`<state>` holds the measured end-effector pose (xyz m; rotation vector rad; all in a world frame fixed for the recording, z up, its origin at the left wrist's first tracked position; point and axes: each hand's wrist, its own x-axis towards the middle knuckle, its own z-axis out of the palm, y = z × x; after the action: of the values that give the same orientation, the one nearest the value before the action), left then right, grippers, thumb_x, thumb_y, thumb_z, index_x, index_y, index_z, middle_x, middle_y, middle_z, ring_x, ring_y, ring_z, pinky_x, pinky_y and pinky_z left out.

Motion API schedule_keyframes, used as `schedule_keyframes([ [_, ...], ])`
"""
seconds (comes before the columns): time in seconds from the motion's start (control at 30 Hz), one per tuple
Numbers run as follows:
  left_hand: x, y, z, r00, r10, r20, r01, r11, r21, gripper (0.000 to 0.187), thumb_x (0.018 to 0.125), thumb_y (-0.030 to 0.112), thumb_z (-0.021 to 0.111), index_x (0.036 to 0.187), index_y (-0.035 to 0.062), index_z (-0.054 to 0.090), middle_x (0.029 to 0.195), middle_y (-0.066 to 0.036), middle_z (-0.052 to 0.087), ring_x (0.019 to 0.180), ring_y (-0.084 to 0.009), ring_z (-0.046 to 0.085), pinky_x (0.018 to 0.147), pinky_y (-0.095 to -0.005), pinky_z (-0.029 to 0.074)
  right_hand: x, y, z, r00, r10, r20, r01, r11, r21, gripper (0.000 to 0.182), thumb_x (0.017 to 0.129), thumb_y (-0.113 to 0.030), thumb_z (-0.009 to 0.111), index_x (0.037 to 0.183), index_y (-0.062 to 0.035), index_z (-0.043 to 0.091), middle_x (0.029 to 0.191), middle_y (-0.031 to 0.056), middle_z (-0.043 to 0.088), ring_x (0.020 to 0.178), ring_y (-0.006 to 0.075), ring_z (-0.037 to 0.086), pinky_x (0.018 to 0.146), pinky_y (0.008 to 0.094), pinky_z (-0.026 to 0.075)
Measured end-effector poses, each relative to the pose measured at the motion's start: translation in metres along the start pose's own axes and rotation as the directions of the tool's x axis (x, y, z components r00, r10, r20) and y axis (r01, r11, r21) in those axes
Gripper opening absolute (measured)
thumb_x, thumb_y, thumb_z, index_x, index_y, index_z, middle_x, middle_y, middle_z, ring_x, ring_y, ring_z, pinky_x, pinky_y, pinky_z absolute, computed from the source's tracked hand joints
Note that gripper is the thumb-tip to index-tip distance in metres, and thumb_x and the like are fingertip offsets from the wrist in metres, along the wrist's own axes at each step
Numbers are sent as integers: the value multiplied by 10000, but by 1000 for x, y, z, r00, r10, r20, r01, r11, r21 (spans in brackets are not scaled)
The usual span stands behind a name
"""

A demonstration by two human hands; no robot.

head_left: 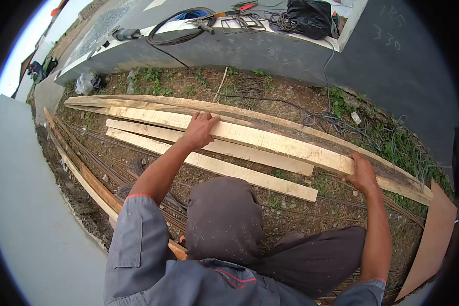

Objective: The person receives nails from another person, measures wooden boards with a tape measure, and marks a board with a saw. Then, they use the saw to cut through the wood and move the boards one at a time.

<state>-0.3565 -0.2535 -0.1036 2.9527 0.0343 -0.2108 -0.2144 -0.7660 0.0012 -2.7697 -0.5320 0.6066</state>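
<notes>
A pale sawn wooden plank (pixel 275 142) lies across the middle of the view. My right hand (pixel 363 174) grips its right end, with the thumb below and the fingers over the top. Further left, my left hand (pixel 201 130) is closed over the plank's edge, its fingertips partly hidden. Behind the plank run longer, weathered boards (pixel 290 125). Closer to my knees are two shorter pale planks, the farther one (pixel 270 161) and the nearer one (pixel 245 174), both low on the ground.
Thin steel bars (pixel 101 162) and brown timber (pixel 82 171) lie at the left. A flat brown board (pixel 433 239) leans at the right. On the low wall (pixel 219 53) rest an angle grinder (pixel 126 34), a hammer (pixel 205 25), coiled cable (pixel 164 34) and a black plastic bag (pixel 309 18).
</notes>
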Motion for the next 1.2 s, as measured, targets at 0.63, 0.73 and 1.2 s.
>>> schedule_keyframes([
  [0.63, 14, -6, 75, 993, 58, 107, -66, 995, 69, 892, 636, 297, 914, 1452, 252, 556, 1318, -101, 570, 1300, -291, 494, 1111, -515, 317, -24, 22, -23, 983, 181, -33, -176, 977, 120, 731, 839, -248, 814, 1470, -91, 480, 1483, 186, 525, 1379, 360, 492, 1119, 498, 439],
  [0.73, 11, 4, 68, 989, 47, 141, -58, 996, 70, 972, 626, 271, 928, 1493, 193, 494, 1345, -118, 553, 1320, -308, 481, 1128, -510, 319, -56, 37, -47, 940, 274, -204, -195, 921, 336, 666, 870, -265, 797, 1445, -89, 510, 1415, 177, 573, 1305, 324, 551, 1080, 480, 465],
  [1.2, 44, 0, 46, 948, 99, 302, -92, 995, -38, 924, 640, 228, 897, 1452, 34, 501, 1411, -229, 545, 1313, -414, 515, 1117, -511, 388, -277, 175, 193, 598, 760, -254, -495, 600, 629, 414, 889, -130, 742, 1271, -7, 638, 1127, 186, 710, 1021, 313, 697, 882, 421, 557],
])
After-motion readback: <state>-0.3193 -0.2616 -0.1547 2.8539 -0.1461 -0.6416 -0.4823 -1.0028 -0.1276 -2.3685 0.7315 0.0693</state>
